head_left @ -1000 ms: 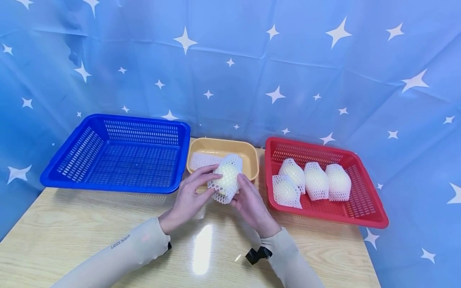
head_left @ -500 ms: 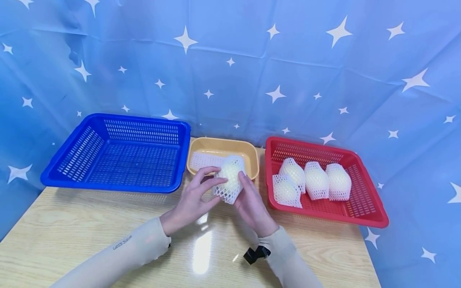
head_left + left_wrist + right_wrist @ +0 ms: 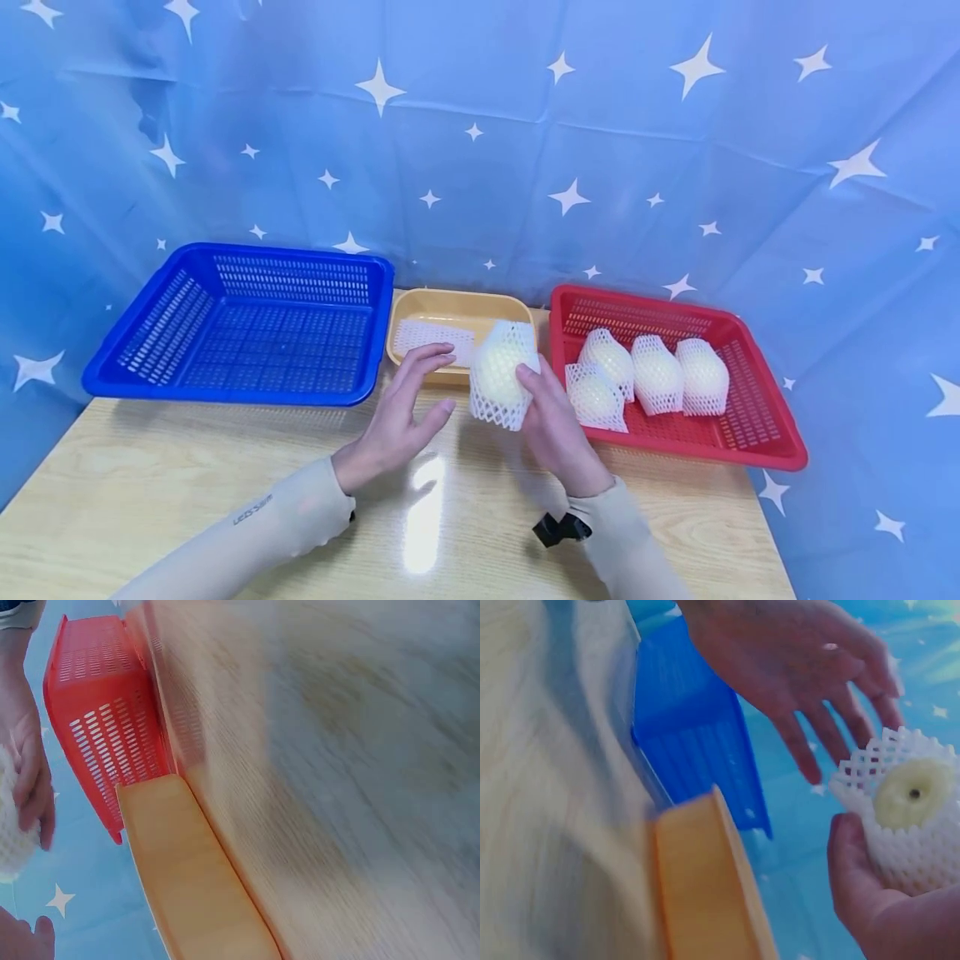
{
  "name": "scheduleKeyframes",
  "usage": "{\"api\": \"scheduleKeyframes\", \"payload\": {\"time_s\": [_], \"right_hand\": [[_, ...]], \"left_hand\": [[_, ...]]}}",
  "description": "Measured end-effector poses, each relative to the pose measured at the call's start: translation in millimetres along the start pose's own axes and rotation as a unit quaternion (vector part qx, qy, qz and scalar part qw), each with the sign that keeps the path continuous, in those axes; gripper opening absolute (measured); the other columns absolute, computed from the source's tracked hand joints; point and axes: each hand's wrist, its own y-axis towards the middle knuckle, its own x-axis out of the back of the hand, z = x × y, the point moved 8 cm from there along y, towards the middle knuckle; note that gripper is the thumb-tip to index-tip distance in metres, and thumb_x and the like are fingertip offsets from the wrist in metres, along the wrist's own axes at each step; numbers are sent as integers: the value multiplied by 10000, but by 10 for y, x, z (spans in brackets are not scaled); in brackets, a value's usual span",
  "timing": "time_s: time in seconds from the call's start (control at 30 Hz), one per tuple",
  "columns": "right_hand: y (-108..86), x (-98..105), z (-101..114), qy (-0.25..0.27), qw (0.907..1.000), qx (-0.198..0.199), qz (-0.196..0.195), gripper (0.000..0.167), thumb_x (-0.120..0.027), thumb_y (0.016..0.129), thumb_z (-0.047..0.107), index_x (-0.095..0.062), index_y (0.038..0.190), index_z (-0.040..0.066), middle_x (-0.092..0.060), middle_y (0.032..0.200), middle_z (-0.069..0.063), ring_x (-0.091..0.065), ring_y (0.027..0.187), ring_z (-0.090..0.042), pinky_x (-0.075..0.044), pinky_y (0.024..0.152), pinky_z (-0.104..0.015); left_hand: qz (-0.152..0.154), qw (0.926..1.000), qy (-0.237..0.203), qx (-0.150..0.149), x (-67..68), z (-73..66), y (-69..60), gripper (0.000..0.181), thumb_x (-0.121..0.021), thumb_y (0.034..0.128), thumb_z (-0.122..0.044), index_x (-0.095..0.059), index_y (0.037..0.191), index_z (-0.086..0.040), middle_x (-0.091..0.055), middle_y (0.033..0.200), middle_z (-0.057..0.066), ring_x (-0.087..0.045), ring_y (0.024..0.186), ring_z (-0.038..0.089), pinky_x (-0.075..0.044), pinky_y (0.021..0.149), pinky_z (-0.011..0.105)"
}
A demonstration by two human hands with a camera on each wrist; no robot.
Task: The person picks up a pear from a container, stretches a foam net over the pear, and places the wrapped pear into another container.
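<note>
A pale yellow round fruit in a white foam net sleeve (image 3: 501,379) is gripped by my right hand (image 3: 558,433), above the table just in front of the tan tray. In the right wrist view the fruit's bare end (image 3: 904,802), with a small dark spot, shows through the sleeve's opening. My left hand (image 3: 401,429) is apart from it on the left, fingers spread and holding nothing. Seen from the right wrist, the left hand (image 3: 795,667) has its palm exposed and fingers extended. Flat foam net sleeves (image 3: 431,337) lie in the tan tray (image 3: 465,302).
At the left stands a blue perforated basket (image 3: 255,387) with nothing in it. A red basket (image 3: 757,408) at the right contains several net-wrapped fruits (image 3: 658,377). Behind everything hangs a blue curtain (image 3: 465,217) with white stars; the wooden table (image 3: 187,483) shines in front.
Both hands held the wrapped fruit earlier. My left hand has let go, while my right hand has carried the fruit a little to the right.
</note>
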Motion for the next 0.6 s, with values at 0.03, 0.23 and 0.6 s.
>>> {"api": "scheduleKeyframes", "payload": {"time_s": [0.03, 0.23, 0.6], "right_hand": [[-32, 31, 44, -105, 9999, 82, -18, 600, -444, 1097, 320, -208, 1628, 168, -446, 1481, -95, -516, 1312, -150, -459, 1074, -286], [-236, 274, 375, -785, 9936, 749, -310, 576, -440, 1087, 213, -234, 1605, 65, -491, 1403, -56, -526, 1241, -131, -464, 1045, -245], [-520, 799, 813, -3526, 9284, 418, -1100, 683, -535, 1068, 413, -242, 1635, 171, -438, 1501, -92, -417, 1340, -183, -411, 1051, -231]], "left_hand": [[48, 10000, -16, 68, -29, 7, 3, 494, -626, 930, -125, -536, 1402, -12, -503, 1467, 166, -483, 1369, 354, -385, 1159, 439], [1213, 9892, 375, 735, -371, 82, -40, 569, -603, 1005, -293, -462, 1512, -76, -445, 1580, 123, -370, 1492, 291, -314, 1202, 534], [3061, 9374, 1627, -341, -1004, -67, -82, 721, -602, 1025, -461, -333, 1626, -167, -218, 1708, 91, -127, 1580, 317, -275, 1212, 577]]}}
